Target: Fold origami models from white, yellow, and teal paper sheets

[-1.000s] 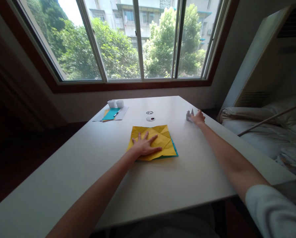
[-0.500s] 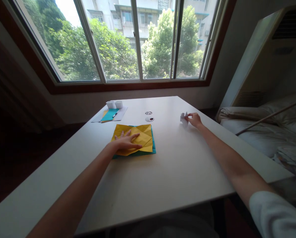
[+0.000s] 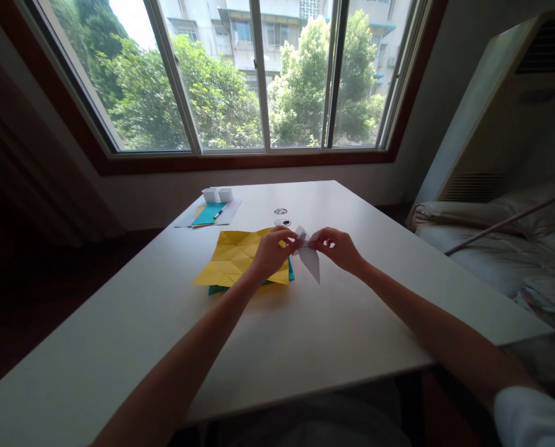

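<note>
Where the two hands meet above the middle of the white bench (image 3: 352, 323), a small folded piece of white paper (image 3: 309, 257) is held between them, clear of the surface. Left hand (image 3: 272, 251): fingers curled, tips pinched on the paper's upper left part near its top. Right hand (image 3: 337, 247): fingers likewise closed, gripping the upper right part. Both hands are about equally near the paper, one on each side, and neither is open. Long axis of the paper: it runs downward from the pinch and slightly toward the wearer's right, ending in a point that hangs just below the right hand's fingers; whether that tip touches the bench cannot be told.

Directly beneath and to the left of the left hand lies a creased yellow paper sheet (image 3: 233, 261), flat on the bench, with a teal sheet (image 3: 218, 289) showing under its near and right edges. Farther back, near the window (image 3: 259, 81), are a teal booklet (image 3: 208, 214) on white papers, a pen (image 3: 218, 215) and two small white boxes (image 3: 216, 195). Two round cable ports (image 3: 282, 216) sit in the bench just beyond the hands.
</note>
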The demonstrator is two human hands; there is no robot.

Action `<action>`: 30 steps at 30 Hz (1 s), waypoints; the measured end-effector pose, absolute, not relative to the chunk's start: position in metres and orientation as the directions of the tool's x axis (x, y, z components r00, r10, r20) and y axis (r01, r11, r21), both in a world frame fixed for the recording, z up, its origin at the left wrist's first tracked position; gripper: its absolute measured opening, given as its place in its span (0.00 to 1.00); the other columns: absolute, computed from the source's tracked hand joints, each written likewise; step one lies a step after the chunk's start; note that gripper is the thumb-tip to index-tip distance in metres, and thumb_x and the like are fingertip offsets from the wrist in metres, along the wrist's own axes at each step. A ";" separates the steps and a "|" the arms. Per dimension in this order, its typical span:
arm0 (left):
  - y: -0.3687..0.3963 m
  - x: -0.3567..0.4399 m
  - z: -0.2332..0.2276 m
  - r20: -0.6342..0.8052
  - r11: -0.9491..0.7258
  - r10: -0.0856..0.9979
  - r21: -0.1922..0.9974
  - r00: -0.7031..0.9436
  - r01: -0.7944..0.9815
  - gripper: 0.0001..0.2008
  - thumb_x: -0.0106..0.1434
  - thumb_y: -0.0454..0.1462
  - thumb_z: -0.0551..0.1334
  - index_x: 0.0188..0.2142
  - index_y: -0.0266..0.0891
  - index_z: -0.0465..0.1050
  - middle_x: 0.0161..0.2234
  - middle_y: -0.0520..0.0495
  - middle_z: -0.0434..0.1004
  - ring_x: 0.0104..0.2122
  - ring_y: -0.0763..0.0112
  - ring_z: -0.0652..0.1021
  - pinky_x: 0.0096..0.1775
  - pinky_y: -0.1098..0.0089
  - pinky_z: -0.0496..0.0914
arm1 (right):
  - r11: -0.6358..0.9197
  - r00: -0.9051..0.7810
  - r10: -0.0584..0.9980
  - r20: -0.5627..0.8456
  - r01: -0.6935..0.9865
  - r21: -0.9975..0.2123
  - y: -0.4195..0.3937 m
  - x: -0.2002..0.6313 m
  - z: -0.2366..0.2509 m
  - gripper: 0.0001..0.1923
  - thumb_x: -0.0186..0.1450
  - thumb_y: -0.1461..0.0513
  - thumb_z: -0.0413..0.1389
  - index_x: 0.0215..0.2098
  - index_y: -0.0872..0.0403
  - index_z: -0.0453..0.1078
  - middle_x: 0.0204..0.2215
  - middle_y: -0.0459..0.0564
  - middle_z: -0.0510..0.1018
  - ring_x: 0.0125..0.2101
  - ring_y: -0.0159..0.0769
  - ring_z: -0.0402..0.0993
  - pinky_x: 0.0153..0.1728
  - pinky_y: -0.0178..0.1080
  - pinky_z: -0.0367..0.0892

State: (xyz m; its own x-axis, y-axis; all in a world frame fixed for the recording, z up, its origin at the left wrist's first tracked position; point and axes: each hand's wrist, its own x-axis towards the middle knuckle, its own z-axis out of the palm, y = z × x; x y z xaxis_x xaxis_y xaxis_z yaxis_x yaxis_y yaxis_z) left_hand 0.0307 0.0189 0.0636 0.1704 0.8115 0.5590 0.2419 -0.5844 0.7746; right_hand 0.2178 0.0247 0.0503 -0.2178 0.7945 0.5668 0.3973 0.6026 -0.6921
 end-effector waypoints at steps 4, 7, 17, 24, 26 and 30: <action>0.013 0.020 0.053 0.483 -0.482 0.876 0.874 -0.005 0.070 0.06 0.49 0.39 0.66 0.26 0.38 0.74 0.27 0.50 0.72 0.27 0.72 0.73 0.24 0.76 0.67 | 0.460 -0.076 0.888 0.454 0.145 -0.876 0.019 0.215 0.045 0.13 0.55 0.52 0.57 0.30 0.52 0.67 0.29 0.46 0.72 0.30 0.34 0.70 0.31 0.38 0.67; 0.010 0.012 0.049 0.402 -0.403 0.915 0.915 -0.040 -0.016 0.08 0.49 0.39 0.66 0.27 0.37 0.72 0.25 0.51 0.73 0.28 0.71 0.75 0.26 0.75 0.69 | 0.288 -0.014 0.956 0.292 -0.134 -0.948 0.020 0.212 0.043 0.14 0.53 0.53 0.59 0.33 0.50 0.64 0.32 0.45 0.72 0.34 0.34 0.71 0.33 0.38 0.69; 0.004 0.012 0.039 0.723 -0.696 0.669 0.529 0.172 0.485 0.05 0.60 0.37 0.58 0.32 0.37 0.70 0.31 0.49 0.72 0.28 0.74 0.75 0.30 0.75 0.71 | -0.024 0.111 0.993 -0.046 -0.194 -0.981 0.023 0.209 0.026 0.28 0.52 0.62 0.58 0.47 0.47 0.51 0.47 0.52 0.67 0.42 0.39 0.70 0.40 0.45 0.69; -0.004 0.018 0.039 0.735 -0.748 0.488 0.075 0.470 0.660 0.08 0.64 0.34 0.52 0.38 0.37 0.68 0.34 0.46 0.73 0.30 0.72 0.74 0.29 0.74 0.68 | 0.528 -0.028 0.792 0.610 0.534 -0.661 0.020 0.216 0.026 0.14 0.55 0.61 0.56 0.40 0.50 0.68 0.46 0.53 0.70 0.49 0.47 0.63 0.49 0.51 0.58; -0.006 0.019 0.041 0.732 -0.741 0.454 -0.007 0.508 0.671 0.08 0.64 0.33 0.51 0.38 0.37 0.68 0.34 0.46 0.73 0.29 0.72 0.74 0.28 0.74 0.67 | 0.530 -0.090 0.838 0.539 0.371 -0.762 0.018 0.213 0.028 0.10 0.59 0.59 0.52 0.38 0.52 0.69 0.39 0.51 0.74 0.41 0.41 0.69 0.44 0.47 0.64; -0.007 0.021 0.043 0.737 -0.741 0.382 -0.116 0.558 0.661 0.08 0.64 0.31 0.51 0.37 0.37 0.67 0.33 0.46 0.73 0.30 0.72 0.73 0.29 0.74 0.66 | 0.421 -0.078 0.907 0.415 0.121 -0.899 0.016 0.206 0.029 0.14 0.60 0.53 0.51 0.37 0.53 0.70 0.38 0.50 0.75 0.38 0.37 0.71 0.38 0.41 0.67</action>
